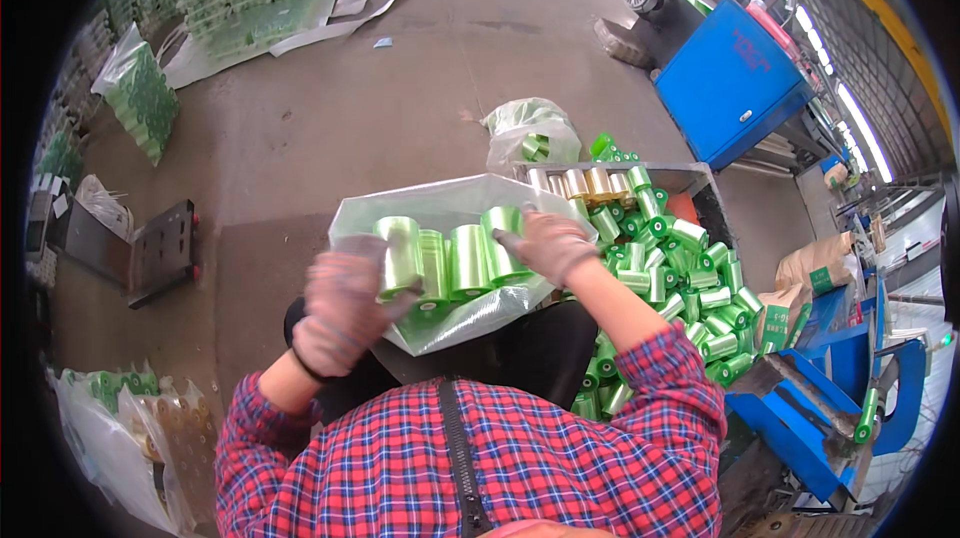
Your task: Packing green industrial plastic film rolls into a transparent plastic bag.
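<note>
**Gloved hands loading green rolls into a bag**

Seen from above, a person in a red plaid shirt holds a clear bag [450, 213] on the lap. Four shiny green rolls [455, 260] stand side by side inside it, between the two grips. The left hand [345, 313], gloved and blurred, is closed on the leftmost roll. The right hand [550, 243] rests on the rightmost roll; whether it is gripping, I cannot tell. Right of that hand, a bin [690, 178] overflows with more rolls.

Risk, as a judgement: the bag is soft, so the rolls could topple or slide out if it sags. The lap and the bag's underside are hidden.
</note>
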`<state>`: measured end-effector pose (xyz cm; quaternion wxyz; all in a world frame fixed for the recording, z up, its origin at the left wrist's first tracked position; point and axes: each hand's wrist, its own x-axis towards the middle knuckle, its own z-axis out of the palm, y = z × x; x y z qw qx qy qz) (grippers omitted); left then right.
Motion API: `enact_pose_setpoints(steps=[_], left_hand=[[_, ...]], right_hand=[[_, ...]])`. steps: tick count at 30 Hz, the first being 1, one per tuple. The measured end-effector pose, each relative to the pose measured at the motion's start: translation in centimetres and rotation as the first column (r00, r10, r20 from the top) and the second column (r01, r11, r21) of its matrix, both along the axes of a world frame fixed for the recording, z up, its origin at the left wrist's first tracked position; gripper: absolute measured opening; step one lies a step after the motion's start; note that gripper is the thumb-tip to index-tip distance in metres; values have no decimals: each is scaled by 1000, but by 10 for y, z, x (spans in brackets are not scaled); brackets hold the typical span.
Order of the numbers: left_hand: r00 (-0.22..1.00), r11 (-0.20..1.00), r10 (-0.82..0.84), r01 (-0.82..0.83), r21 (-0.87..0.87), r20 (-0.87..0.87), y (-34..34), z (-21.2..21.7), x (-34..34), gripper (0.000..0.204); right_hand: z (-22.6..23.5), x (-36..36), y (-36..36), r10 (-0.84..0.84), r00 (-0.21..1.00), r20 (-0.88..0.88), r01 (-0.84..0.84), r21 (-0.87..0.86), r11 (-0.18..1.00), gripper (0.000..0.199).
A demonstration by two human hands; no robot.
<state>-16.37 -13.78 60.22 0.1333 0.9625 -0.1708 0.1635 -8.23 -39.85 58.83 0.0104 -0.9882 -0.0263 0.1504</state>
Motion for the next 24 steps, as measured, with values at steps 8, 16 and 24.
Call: enact_pose_setpoints(steps=[8,16,24], left_hand=[[716,748,-152,-367,-553,-681,49,-73,5,29],[770,18,-562,-353,-935,-301,136,4,59,30],[439,474,-376,-666,-576,-816,44,-49,61,38]], right_hand=[[-38,-50,-74,-291,915,279,126,488,863,59],[-2,-28,-115,-258,808,-529,533,844,-60,31],[-42,6,-72,-219,953,-207,229,970,78,49]])
